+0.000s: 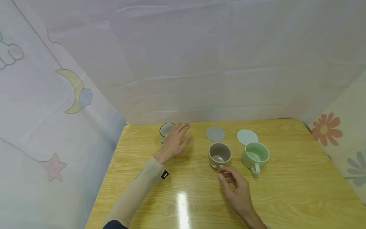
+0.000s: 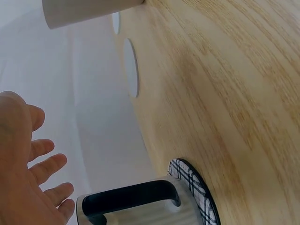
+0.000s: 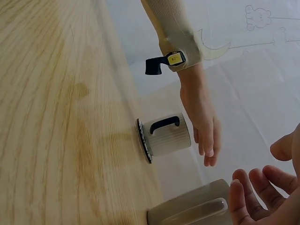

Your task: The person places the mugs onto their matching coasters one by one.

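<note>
My left hand (image 1: 173,143) hovers with straight fingers beside a white ribbed mug (image 3: 169,140) that has a black handle and black rim. That mug sits on a plaid coaster (image 2: 193,187), and the hand partly covers both in the head view. A grey-brown mug (image 1: 219,156) stands on the table in the middle, its handle toward me. At that handle is my right hand (image 1: 238,192), its fingers loosely bent; in the right wrist view they are apart from the mug. Nothing is gripped by either hand.
A light green mug (image 1: 256,154) stands to the right of the grey-brown one, its handle toward me. Behind these two mugs lie a round grey coaster (image 1: 215,134) and a round pale coaster (image 1: 247,137). Printed cloth walls (image 1: 183,79) border the wooden table (image 1: 291,178).
</note>
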Available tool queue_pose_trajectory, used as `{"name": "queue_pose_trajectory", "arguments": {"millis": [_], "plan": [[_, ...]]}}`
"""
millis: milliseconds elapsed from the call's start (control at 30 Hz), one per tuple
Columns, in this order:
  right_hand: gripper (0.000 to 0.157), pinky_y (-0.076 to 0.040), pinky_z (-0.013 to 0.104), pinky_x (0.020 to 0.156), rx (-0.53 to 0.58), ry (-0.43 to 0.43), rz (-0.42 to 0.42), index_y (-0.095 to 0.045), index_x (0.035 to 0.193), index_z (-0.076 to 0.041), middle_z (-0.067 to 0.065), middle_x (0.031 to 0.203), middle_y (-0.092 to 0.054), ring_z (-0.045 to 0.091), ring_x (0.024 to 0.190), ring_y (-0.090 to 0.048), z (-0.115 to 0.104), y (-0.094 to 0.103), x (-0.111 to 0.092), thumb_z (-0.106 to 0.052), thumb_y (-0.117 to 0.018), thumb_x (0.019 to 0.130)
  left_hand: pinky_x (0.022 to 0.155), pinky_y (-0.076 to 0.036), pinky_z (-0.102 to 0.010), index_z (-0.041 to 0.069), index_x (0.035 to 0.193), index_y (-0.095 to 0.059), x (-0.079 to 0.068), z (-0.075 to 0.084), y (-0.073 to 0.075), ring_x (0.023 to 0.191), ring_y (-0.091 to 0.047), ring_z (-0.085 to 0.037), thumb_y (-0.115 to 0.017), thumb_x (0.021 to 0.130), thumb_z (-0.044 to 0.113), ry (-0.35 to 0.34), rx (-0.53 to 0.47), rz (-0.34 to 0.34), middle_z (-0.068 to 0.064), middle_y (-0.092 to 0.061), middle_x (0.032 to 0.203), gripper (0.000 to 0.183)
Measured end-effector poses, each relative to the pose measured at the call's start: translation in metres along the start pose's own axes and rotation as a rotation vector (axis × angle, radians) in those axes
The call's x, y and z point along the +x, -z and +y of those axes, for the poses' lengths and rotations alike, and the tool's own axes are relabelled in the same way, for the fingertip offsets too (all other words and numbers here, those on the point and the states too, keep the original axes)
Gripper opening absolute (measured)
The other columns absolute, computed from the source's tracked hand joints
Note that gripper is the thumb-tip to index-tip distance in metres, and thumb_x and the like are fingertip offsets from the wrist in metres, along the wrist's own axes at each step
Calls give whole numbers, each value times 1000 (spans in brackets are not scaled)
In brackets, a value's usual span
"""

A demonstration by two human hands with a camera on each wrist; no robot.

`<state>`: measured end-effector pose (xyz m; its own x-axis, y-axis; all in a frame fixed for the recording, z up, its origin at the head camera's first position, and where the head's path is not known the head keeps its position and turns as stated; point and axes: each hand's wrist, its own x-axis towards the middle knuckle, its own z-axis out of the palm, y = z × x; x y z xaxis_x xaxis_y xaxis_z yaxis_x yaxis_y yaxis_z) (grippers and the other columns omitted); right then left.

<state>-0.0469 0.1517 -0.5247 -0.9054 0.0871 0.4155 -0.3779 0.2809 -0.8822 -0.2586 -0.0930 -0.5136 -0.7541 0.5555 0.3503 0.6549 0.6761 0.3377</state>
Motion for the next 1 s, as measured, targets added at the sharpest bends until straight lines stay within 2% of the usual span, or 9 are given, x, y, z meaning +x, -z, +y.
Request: {"name": "queue_pose_trajectory", "arguments": {"millis": [167, 400, 600, 833, 1000], "plan": [[23, -64, 22, 76, 6, -2, 25, -69, 119, 4, 13, 113, -72, 8, 97, -72, 4, 0, 0, 12, -66, 98, 131, -28, -58, 7, 161, -46, 2, 0, -6, 158, -35, -43, -54, 113, 30, 6, 9, -20, -14, -47, 166, 54], [23, -63, 21, 75, 16, -15, 67, -70, 120, 5, 19, 113, -71, 17, 93, -73, 8, -1, -2, 12, -67, 98, 131, -28, -60, 10, 163, -43, 4, 2, -12, 160, -32, -41, -50, 114, 33, 19, 27, -58, -13, -45, 168, 55], [22, -63, 21, 74, 8, -62, 87, -71, 119, 2, 16, 114, -72, 13, 92, -72, 15, -1, -2, 10, -68, 98, 132, -27, -59, 10, 163, -43, 5, 3, -13, 161, -31, -40, -52, 114, 31, 24, 32, -57, -13, -45, 168, 55], [24, -64, 23, 72, 2, -101, 86, -70, 121, 3, 14, 115, -70, 19, 92, -74, 18, 0, -4, 11, -69, 98, 132, -27, -58, 8, 162, -44, 7, 5, -18, 161, -31, -40, -49, 115, 34, 15, 43, -69, -13, -44, 168, 54], [26, -64, 23, 71, 11, -122, 98, -70, 122, 2, 13, 118, -69, 22, 93, -75, 21, 1, -5, 10, -69, 98, 134, -25, -53, 8, 162, -44, 10, 7, -20, 161, -31, -38, -48, 115, 34, 8, 51, -72, -12, -43, 169, 54]]}}
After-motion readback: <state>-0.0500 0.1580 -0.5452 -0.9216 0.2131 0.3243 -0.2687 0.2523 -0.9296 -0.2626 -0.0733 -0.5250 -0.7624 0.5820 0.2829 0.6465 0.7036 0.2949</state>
